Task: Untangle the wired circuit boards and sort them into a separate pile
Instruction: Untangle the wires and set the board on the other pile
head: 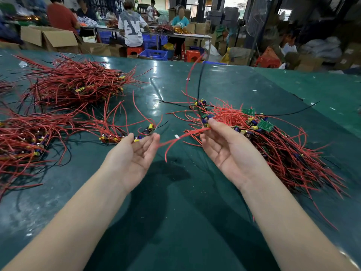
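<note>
1. The right hand (222, 145) pinches a wired circuit board (206, 120) at the tangled pile's (273, 141) 9 o'clock edge.
2. The left hand (134, 155) lies spread, palm up, holding nothing.
3. A sorted pile (74, 83) sits at 10 o'clock on the green table (175, 192).

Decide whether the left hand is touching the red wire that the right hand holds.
Touching. The head view shows the red wire running from the right hand to the left hand, meeting its fingertips.

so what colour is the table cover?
Dark green table cover, glossy; the head view shows it.
</note>
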`<state>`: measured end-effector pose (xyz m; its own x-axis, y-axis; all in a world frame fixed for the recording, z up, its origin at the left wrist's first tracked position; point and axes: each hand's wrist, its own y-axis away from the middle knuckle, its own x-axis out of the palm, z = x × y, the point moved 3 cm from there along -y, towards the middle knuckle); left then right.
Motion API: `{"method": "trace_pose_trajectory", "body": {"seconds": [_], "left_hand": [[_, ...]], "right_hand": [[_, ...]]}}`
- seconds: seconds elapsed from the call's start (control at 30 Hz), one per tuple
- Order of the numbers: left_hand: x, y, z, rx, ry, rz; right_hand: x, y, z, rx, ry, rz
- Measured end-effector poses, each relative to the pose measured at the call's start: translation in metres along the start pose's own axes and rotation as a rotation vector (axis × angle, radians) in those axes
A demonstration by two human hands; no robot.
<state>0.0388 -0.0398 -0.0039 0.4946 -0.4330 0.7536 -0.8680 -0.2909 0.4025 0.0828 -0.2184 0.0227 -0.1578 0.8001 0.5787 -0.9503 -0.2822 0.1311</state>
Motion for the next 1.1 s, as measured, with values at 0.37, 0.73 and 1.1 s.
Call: {"method": "trace_pose_trajectory", "body": {"seconds": [0.37,0.73,1.1], "left_hand": [[0.007,0.011,-0.004,0.083,0.079,0.085],[0.023,0.031,0.012,0.563,-0.830,0.452],[0.021,0.030,0.009,0.760,-0.958,0.353]], "right_hand": [[0.004,0.002,-0.007,0.055,0.124,0.072],[0.007,0.004,-0.011,0.084,0.277,0.174],[0.011,0.011,-0.013,0.059,0.394,0.275]]}}
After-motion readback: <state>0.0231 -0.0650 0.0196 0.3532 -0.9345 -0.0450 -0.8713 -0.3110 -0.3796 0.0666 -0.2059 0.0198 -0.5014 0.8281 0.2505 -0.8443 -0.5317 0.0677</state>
